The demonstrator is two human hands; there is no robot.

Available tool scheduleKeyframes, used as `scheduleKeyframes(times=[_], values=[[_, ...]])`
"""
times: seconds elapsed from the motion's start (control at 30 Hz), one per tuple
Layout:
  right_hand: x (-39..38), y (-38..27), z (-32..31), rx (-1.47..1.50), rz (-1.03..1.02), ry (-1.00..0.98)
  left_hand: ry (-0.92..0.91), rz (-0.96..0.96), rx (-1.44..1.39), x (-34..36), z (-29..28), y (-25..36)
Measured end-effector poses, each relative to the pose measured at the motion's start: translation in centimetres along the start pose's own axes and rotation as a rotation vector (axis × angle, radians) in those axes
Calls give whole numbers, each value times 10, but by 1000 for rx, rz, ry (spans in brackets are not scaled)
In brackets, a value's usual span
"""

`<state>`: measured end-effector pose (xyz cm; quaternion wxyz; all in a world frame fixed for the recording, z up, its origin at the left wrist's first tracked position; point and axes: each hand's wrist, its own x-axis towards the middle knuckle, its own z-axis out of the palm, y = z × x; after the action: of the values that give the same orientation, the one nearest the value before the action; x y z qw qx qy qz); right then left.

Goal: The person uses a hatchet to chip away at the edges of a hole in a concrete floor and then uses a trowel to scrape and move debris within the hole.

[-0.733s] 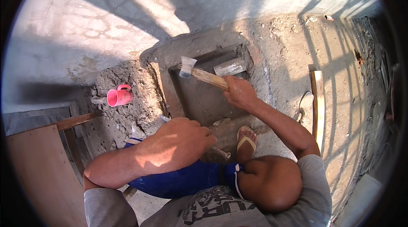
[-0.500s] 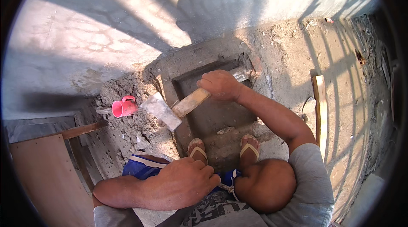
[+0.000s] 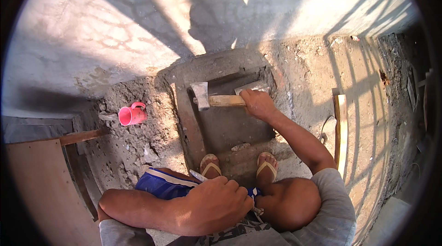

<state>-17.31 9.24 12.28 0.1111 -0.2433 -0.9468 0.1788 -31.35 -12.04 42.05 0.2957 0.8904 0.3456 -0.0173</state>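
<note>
My right hand [image 3: 259, 105] is wrapped round the wooden handle of a hatchet [image 3: 225, 101]. Its pale, mortar-smeared head points left, over the far left part of a square recess [image 3: 195, 131] in the wet cement. Close to my body, above my lap, my left hand [image 3: 216, 204] is closed with the knuckles up. A narrow pale piece [image 3: 198, 175] shows just beyond it; whether the fingers hold it is hidden. Behind my right hand lies a flat grey piece [image 3: 252, 86] inside the recess.
A pink mug [image 3: 131, 114] lies tipped on rough rubble to the left. My sandalled feet [image 3: 266, 167] are at the recess's near edge. A wooden strip [image 3: 340, 131] lies on the right, a brown board [image 3: 50, 191] stands lower left, and a plastered wall [image 3: 115, 29] rises behind.
My right hand has moved right and slightly nearer. The hatchet has swung from slanting over the recess's left edge to nearly level inside its outline. My left hand has shifted slightly right.
</note>
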Motion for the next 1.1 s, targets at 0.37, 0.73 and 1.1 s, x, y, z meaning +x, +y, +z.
scheduleKeyframes(times=[0.37, 0.73, 1.1], values=[[-61, 128, 12, 32, 958, 233, 56, -54, -96, -20, 10, 15], [-75, 12, -33, 350, 734, -427, 170, 9, -58, -19, 28, 14], [4, 0, 19, -115, 122, -573, 143, 168, -17, -5, 40, 41]])
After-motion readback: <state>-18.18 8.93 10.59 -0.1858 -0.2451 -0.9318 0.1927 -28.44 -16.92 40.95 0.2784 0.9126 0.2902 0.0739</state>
